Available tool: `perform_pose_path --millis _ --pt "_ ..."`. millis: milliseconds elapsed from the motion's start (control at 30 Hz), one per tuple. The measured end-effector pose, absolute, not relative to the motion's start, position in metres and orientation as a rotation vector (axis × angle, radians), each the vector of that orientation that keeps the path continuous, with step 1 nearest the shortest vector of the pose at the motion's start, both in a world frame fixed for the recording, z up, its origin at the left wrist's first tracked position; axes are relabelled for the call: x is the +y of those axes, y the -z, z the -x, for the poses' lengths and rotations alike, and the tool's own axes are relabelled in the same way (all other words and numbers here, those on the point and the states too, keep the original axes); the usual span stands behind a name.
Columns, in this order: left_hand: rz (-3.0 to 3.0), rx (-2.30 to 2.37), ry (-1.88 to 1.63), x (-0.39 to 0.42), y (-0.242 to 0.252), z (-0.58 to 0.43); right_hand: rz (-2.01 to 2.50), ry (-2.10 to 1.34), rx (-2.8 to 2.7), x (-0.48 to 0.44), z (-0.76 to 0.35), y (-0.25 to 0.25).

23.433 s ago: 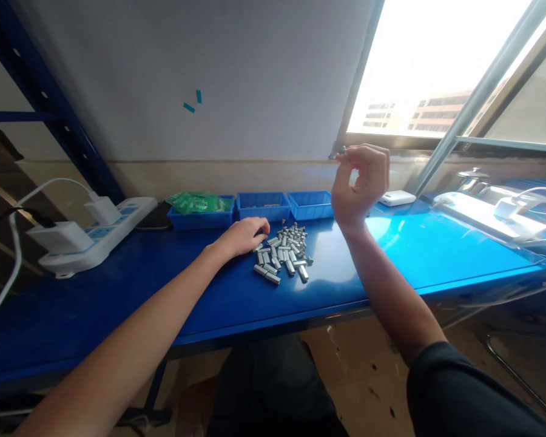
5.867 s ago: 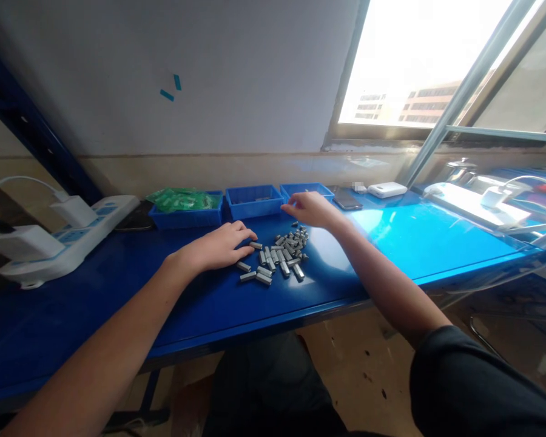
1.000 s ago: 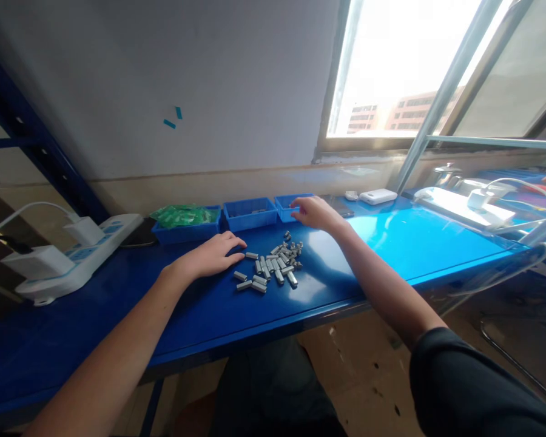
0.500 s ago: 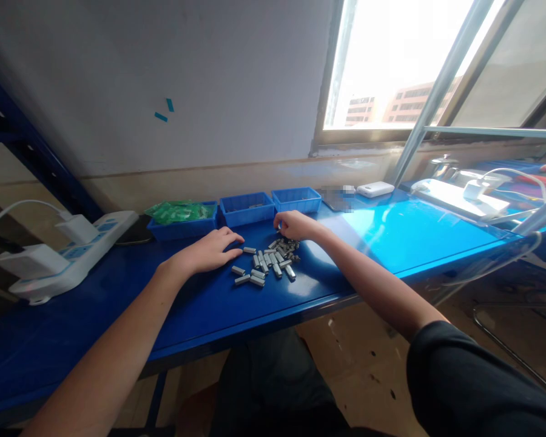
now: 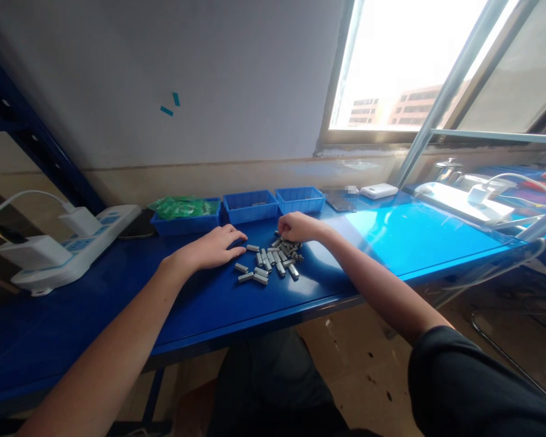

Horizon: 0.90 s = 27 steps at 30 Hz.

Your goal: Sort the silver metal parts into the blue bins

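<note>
A pile of small grey metal pieces (image 5: 273,262) lies on the blue table (image 5: 382,243). My left hand (image 5: 213,246) rests flat on the table just left of the pile, fingers stretched toward the nearest piece. My right hand (image 5: 298,226) is curled over the pile's far edge, fingertips pinched down among the pieces. What it grips is too small to make out. Behind the pile stand three blue bins: the left bin (image 5: 182,224) holds green packets (image 5: 184,206), the middle bin (image 5: 250,212) and the right bin (image 5: 300,199) look nearly bare.
A white power strip (image 5: 77,246) with chargers sits at the left. A phone and a small white box (image 5: 378,191) lie near the window. Another power strip with cables (image 5: 471,203) is at the far right. A blue shelf frame (image 5: 36,145) rises at the left.
My right hand came back from the right bin to the pile and curled shut on its far edge. My left hand has stayed put beside the pile.
</note>
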<state>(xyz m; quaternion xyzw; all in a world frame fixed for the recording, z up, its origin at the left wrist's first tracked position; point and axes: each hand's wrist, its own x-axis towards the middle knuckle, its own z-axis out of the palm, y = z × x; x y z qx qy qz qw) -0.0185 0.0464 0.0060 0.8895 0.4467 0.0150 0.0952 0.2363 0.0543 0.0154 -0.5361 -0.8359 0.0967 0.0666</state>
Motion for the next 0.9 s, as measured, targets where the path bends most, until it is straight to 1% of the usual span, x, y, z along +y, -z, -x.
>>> perform_pose_path --millis 300,400,467,533,600,633,767,833,900 --pt "-2.614 1.338 -0.035 0.044 -0.008 0.018 1.648 -0.304 -2.534 0.057 -0.235 -0.009" --pt "-2.621 1.331 -0.038 0.045 -0.007 0.019 1.564 -0.253 -2.424 0.054 -0.234 -0.012" --pt "-2.629 1.330 -0.044 0.046 -0.006 0.019 1.411 -0.125 -2.211 0.055 -0.237 -0.020" --pt "-2.627 1.331 -0.042 0.046 -0.006 0.019 1.258 0.077 -1.893 0.061 -0.247 -0.030" --pt "-2.621 1.331 -0.027 0.046 -0.006 0.019 1.235 0.248 -1.634 0.072 -0.260 -0.035" --pt "-2.618 1.333 -0.020 0.045 -0.007 0.018 1.300 0.294 -1.582 0.078 -0.268 -0.035" --pt "-2.597 1.348 -0.028 0.044 -0.009 0.017 1.692 0.277 -1.801 0.092 -0.284 -0.023" --pt "-2.593 1.350 -0.028 0.043 -0.009 0.017 1.692 0.178 -2.005 0.088 -0.281 -0.017" --pt "-2.598 1.355 -0.026 0.042 -0.010 0.016 1.597 0.051 -2.218 0.081 -0.273 -0.013"
